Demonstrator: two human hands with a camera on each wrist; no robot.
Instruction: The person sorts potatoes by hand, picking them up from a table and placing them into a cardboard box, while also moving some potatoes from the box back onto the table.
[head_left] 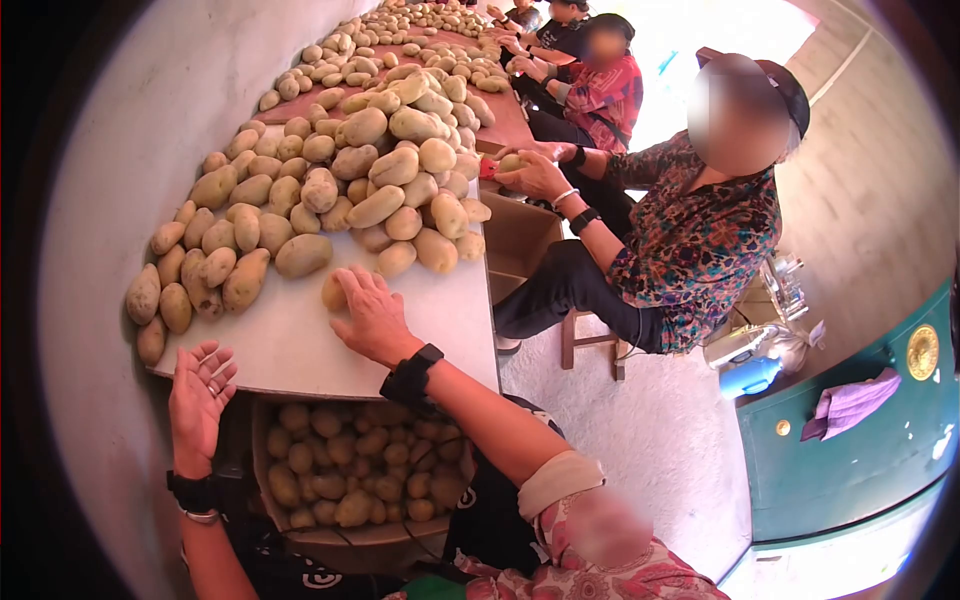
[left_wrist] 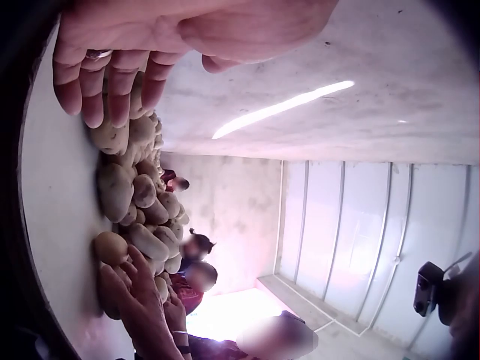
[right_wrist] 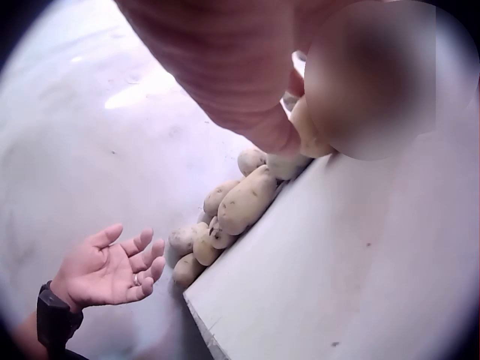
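My right hand point(head_left: 372, 318) reaches over the pale table and grips a potato point(head_left: 333, 293) at the near edge of a large potato heap point(head_left: 345, 160). The right wrist view shows the thumb against that potato point(right_wrist: 309, 131), while a blurred patch hides part of the hand. Nothing is in my left hand point(head_left: 203, 400), which is held palm up with fingers spread beside the table's near left corner. Seen from the left wrist, its fingers point(left_wrist: 120, 97) hang in front of the heap.
A box of potatoes point(head_left: 365, 465) sits below the table's near edge. On the right, a seated person point(head_left: 700, 230) handles a potato, and more people sit farther along. A wall point(head_left: 130, 150) borders the table's left side. A green cabinet point(head_left: 850, 470) stands at right.
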